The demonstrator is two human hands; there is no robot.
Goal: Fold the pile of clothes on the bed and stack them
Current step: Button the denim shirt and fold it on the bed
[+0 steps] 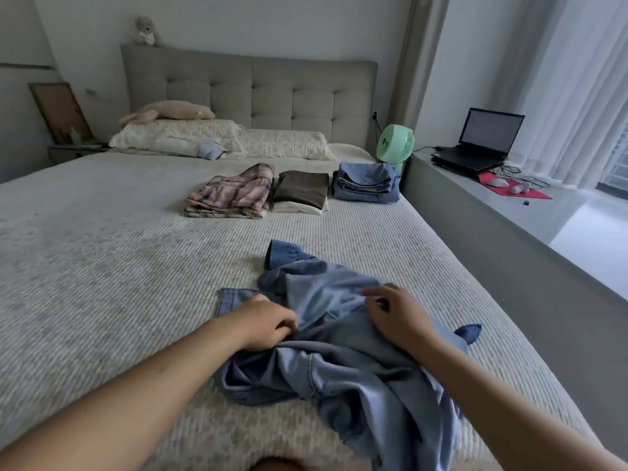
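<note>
L hand [268,322] pinches denim garment [343,355], fingers curled into cloth | R hand [396,316] grips its upper fold | garment crumpled on bed [102,266], near edge | 3 folded stacks beyond: plaid stack [231,195], brown stack [300,193], denim stack [365,181]

No words, labels or numbers can be read; the laptop [489,137] screen shows only lines too blurred to read.
</note>
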